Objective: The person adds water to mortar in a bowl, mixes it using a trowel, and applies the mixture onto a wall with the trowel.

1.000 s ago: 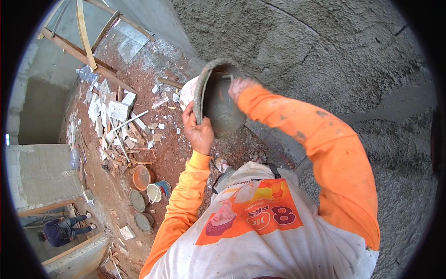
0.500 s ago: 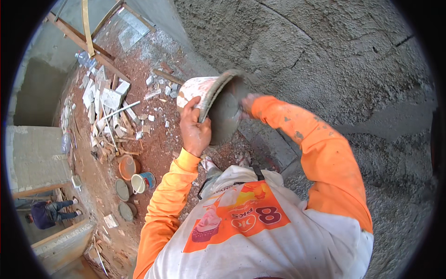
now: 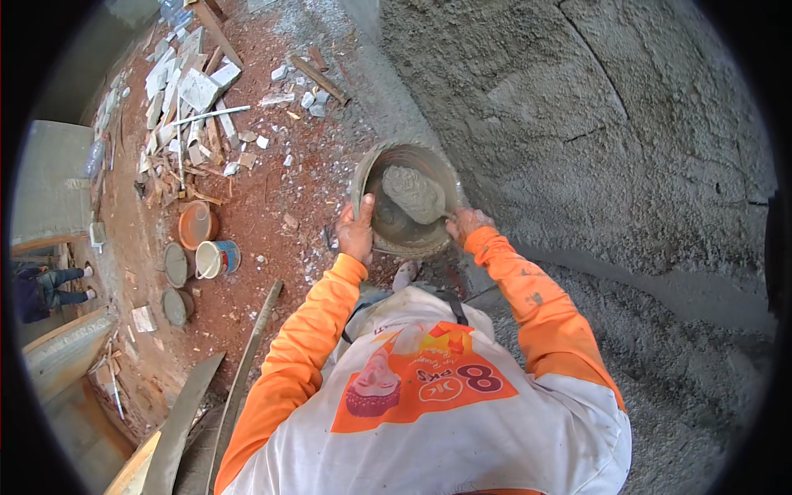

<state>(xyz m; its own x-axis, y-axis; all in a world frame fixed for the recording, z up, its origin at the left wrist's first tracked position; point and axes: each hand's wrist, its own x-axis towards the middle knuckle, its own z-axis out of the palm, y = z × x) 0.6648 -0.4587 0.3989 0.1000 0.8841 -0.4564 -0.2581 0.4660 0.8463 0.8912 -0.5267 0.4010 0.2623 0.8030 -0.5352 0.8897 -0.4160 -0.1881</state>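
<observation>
Wall (image 3: 577, 148) of rough grey plaster is filling the right side, cracks running through its upper part and a smoother band (image 3: 652, 280) crossing below. Reddish dirt floor (image 3: 272, 206) is spreading leftward from its foot, scattered with pale chips. A grey concrete panel (image 3: 54, 177) is standing at the far left. Broken white slabs (image 3: 200, 89) and wood scraps are lying heaped at upper left, and two long boards (image 3: 186, 425) are slanting at lower left. A person (image 3: 49, 289) in dark top and jeans is showing at the left edge. A round, mortar-crusted basin (image 3: 400, 150) is being held near the wall, mouth facing up. An orange tub (image 3: 213, 224), a white bucket (image 3: 229, 257) and two grey pails (image 3: 190, 307) are standing on the dirt. A lump of grey mortar (image 3: 412, 194) is resting inside the basin. The left hand (image 3: 356, 235) is pinching the basin's left rim, thumb over the edge; the right hand (image 3: 470, 223) is curling at the opposite rim, but whether around a handle I cannot tell.
</observation>
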